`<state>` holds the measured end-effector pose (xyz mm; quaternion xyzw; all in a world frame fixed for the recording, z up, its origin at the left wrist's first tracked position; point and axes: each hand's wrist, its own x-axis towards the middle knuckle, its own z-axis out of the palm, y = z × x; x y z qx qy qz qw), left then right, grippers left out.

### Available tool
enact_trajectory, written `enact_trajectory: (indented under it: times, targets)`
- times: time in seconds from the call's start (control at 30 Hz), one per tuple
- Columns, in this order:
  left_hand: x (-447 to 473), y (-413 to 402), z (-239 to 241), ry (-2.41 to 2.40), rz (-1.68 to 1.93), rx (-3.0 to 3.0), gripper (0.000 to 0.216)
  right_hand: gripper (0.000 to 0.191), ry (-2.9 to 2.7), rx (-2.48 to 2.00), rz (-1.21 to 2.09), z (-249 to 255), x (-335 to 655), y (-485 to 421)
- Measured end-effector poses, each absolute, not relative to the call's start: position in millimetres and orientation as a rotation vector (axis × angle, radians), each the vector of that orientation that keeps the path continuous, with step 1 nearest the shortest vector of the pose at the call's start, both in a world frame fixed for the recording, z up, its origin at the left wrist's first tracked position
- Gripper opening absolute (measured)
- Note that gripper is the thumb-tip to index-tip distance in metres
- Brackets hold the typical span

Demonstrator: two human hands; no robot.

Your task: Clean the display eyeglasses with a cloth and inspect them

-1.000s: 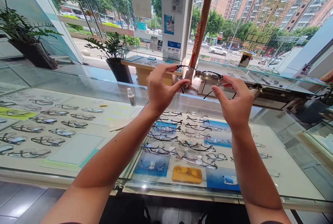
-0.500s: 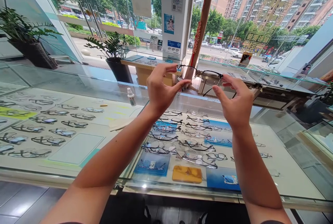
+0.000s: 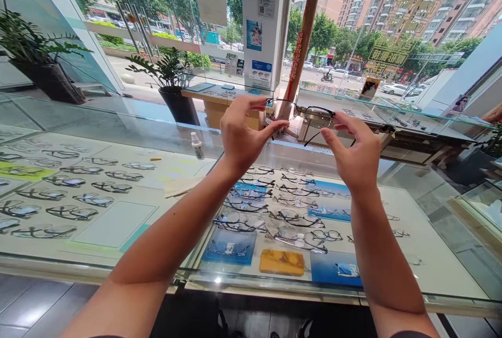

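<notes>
Both arms reach forward, holding up a pair of dark-rimmed eyeglasses (image 3: 301,110) above the far part of the glass counter. My left hand (image 3: 247,131) grips the left side of the frame between fingers and thumb. At the other end, my right hand (image 3: 355,147) pinches the right side near the hinge. Outdoor light and a wooden post show through the clear lenses. One temple points down between the hands; the rest of the temples is partly hidden by fingers.
Under the glass counter (image 3: 219,280) lie rows of eyeglasses (image 3: 298,217) and a yellow case (image 3: 281,262). On top stand a small white spray bottle (image 3: 197,145) and a pale cloth (image 3: 182,186). Potted plants (image 3: 174,92), a wooden post (image 3: 304,34) and more display cases are beyond.
The eyeglasses stay between both hands, with only a very slight shift and tilt. Outside, vehicles have moved along the street.
</notes>
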<state>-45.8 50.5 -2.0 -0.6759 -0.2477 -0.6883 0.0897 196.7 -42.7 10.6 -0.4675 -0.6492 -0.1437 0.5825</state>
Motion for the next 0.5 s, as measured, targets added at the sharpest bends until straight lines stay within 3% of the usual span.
enact_trajectory:
  times: [0.5]
  targets:
    - [-44.2,52.6,-3.1,-0.673,-2.079,-2.011,0.059,0.043,-1.506,-1.066,-0.278,8.1,196.3,-38.8]
